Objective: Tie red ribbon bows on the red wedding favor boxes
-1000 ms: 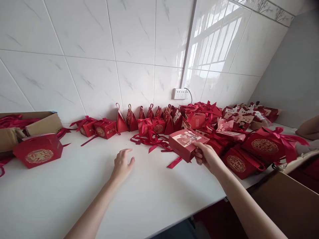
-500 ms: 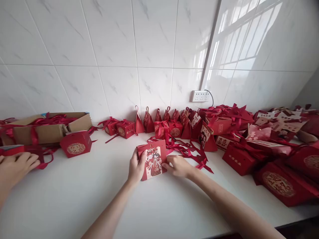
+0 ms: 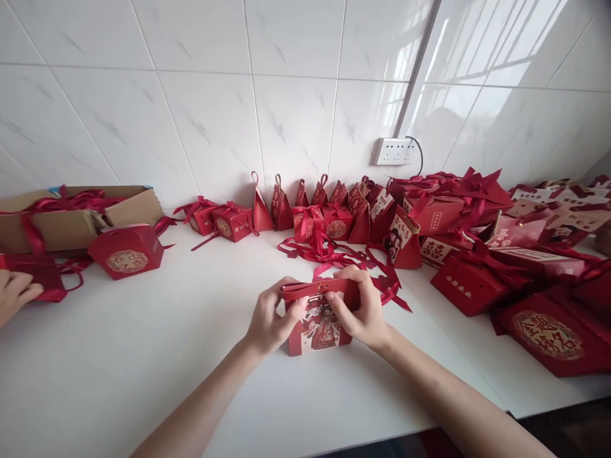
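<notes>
A red gift box printed with cartoon figures stands on the white table in front of me. My left hand grips its upper left side, with the thumb on the front face. My right hand holds the upper right edge, thumb pressed on the front near the middle of the top. A red strap or folded flap runs along the top of the box between my hands. The fingers behind the box are partly hidden. Just beyond it lie loose red ribbons.
A cardboard box of red ribbons stands at the left, with a red box before it. Another person's hand touches a red item at the left edge. Several finished-looking boxes line the wall; more are piled right. A power strip hangs there.
My right hand has moved from the box's lower right side up to its top edge. The box's top is now pinched together, and the view has tilted downward.
</notes>
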Demonstrator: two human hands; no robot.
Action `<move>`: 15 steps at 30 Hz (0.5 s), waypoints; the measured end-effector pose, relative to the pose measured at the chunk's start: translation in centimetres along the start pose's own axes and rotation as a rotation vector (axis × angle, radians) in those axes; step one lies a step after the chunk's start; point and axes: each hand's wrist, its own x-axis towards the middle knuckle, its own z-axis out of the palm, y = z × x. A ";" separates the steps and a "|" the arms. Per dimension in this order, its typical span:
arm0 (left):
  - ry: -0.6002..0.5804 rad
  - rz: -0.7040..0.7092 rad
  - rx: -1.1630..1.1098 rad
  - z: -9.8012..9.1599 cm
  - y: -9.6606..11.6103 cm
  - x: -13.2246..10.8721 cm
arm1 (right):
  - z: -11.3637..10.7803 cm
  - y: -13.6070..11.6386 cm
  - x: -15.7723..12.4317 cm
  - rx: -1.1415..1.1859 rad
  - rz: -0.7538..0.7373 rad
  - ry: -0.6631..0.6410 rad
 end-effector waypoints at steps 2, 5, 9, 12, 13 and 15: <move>0.051 0.046 -0.017 -0.1 0.4 0.0 | 0.0 -0.4 0.1 0.010 0.003 -0.019; 0.163 0.147 0.010 -0.1 1.1 0.3 | 0.0 -0.7 0.2 0.016 -0.012 -0.043; 0.317 0.251 -0.053 -0.1 1.8 0.5 | 0.3 -1.1 0.3 0.024 -0.038 -0.079; 0.368 0.290 -0.118 0.0 2.1 0.2 | 0.7 -1.5 0.3 0.044 -0.027 -0.097; 0.355 0.327 -0.116 0.1 2.1 0.1 | 0.7 -1.7 0.2 0.051 -0.021 -0.095; 0.311 0.411 -0.102 0.2 2.1 -0.2 | 0.8 -1.8 0.1 0.058 -0.012 -0.086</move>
